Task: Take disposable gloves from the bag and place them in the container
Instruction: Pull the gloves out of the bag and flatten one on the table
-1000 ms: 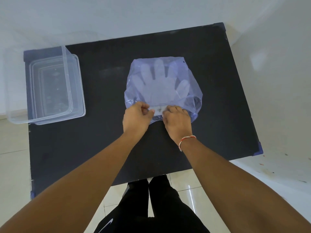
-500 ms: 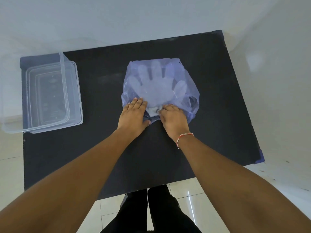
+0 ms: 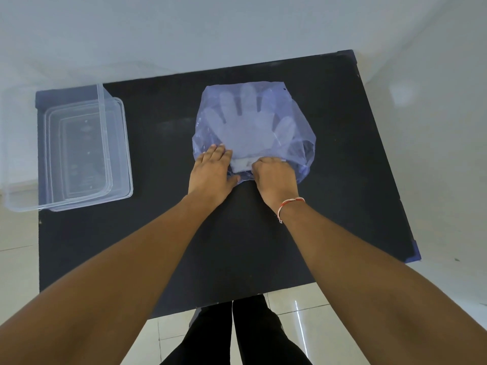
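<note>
At the far left of the black table (image 3: 263,233), a clear plastic container (image 3: 79,151) is seen, open at the top, with its left part reaching past the table's left edge. Nothing can be made out inside it, and it stands well apart from both hands. Nearer the middle of the table, the left hand (image 3: 212,173) is laid flat, palm down, with its fingers straight and pressed on the near left part of a translucent bluish bag (image 3: 253,130). The bag is spread flat on the tabletop, and through its film a stack of pale disposable gloves (image 3: 247,119) is seen, the glove fingers fanned toward the far side. At the bag's near edge, between the two hands, a white strip at the cuff end of the gloves is exposed. Just to the right of it, the right hand (image 3: 274,177) is held with its fingers curled down onto that near edge of the bag, pinching at the cuff end; exactly which layer is gripped cannot be told. A red and white thread bracelet (image 3: 290,205) is worn on the right wrist. Below the near table edge, dark trousers (image 3: 237,338) and a pale tiled floor (image 3: 303,312) are visible.
</note>
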